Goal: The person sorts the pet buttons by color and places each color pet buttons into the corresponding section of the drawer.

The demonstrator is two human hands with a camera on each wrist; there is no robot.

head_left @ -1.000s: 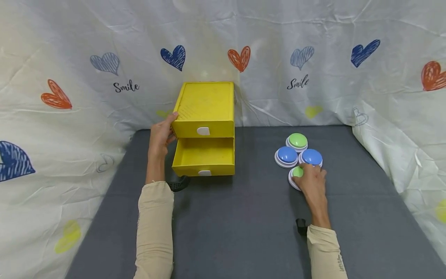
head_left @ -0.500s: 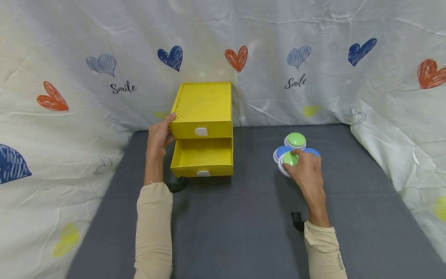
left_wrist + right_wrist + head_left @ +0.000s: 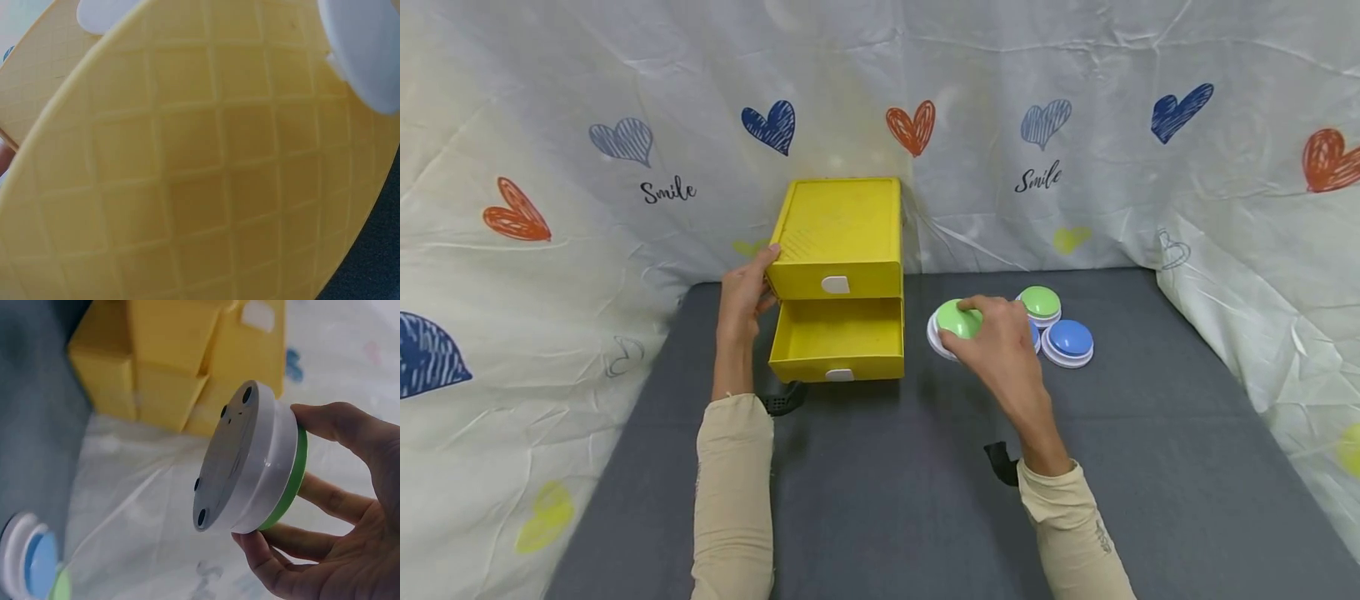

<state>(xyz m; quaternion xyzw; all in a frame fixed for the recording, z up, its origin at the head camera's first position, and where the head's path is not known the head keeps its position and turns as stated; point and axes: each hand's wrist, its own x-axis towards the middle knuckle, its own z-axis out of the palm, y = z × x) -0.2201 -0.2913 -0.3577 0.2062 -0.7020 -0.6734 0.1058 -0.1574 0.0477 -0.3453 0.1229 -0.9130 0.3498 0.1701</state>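
A yellow two-drawer box [image 3: 842, 221] stands at the back, its lower drawer [image 3: 839, 369] pulled out and its upper one closed. My left hand [image 3: 743, 292] grips the box's left side, thumb on the top edge. The left wrist view is filled by a yellow drawer front [image 3: 206, 156] with a grid pattern and a white handle tab [image 3: 369, 50]. With fingertips and thumb, my right hand [image 3: 1000, 342] holds a green-topped push button [image 3: 953, 327] by its round white base. In the right wrist view that button [image 3: 250, 462] is tilted, underside with dark round feet showing, clear of the table.
To the right on the dark grey table [image 3: 880, 492] sit another green button [image 3: 1040, 301], a blue button [image 3: 1070, 340] and a second blue one [image 3: 1035, 335], partly hidden behind the right hand. A white cloth [image 3: 970, 142] printed with hearts hangs behind the box.
My right hand has lifted the front green button off the table and carried it left, toward the yellow box. My left hand keeps its grip on the box.
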